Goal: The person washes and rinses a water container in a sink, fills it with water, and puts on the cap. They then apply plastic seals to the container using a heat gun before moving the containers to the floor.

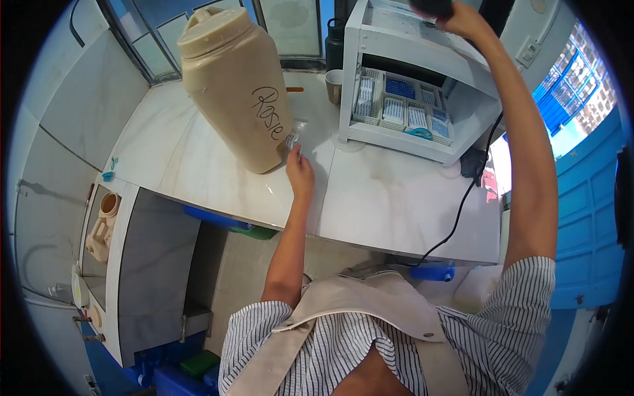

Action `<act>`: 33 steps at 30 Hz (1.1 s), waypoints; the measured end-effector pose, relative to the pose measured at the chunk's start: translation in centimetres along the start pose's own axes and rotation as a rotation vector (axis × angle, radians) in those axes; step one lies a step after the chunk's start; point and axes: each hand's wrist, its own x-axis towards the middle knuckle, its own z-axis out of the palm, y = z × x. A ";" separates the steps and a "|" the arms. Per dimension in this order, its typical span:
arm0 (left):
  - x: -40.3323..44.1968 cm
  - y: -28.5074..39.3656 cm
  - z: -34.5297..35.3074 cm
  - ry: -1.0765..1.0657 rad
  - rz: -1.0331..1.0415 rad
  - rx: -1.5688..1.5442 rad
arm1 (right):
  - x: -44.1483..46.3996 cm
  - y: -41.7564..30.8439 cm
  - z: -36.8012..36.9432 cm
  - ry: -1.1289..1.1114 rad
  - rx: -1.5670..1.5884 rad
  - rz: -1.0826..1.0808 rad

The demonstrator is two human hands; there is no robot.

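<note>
A large beige jug (231,86) with a lid and the handwritten word "Rosie" stands tilted in view on the white counter. My left hand (300,173) is at its lower right side. Its fingers are closed on a small grey-and-white striped piece (292,140), which is against or very near the jug; its exact kind is unclear. My right hand (467,23) is raised high over the white shelf unit (422,150), wrapped round a black object (432,6) cut off by the top edge of the view.
Baskets (403,105) of small packs sit inside the shelf unit. A mug (334,86) and a dark bottle (335,46) stand left of it. A black cord (459,221) crosses the counter (376,198) at right. A small beige jug (99,239) is on a low shelf at left.
</note>
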 end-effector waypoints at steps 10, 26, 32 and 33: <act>2.4 -0.7 0.0 0.064 -0.804 -0.567 | -16.3 -0.5 -8.9 0.083 1.086 0.249; 4.6 -3.3 1.7 -0.176 -0.972 -0.427 | -31.4 -4.6 -4.4 -0.136 1.555 0.445; 3.2 -2.8 3.3 0.227 -0.599 -0.022 | -32.2 -4.9 -0.3 -0.288 1.674 0.443; 3.3 -2.2 2.7 0.153 -0.642 -0.038 | -32.2 -5.2 0.7 -0.296 1.673 0.437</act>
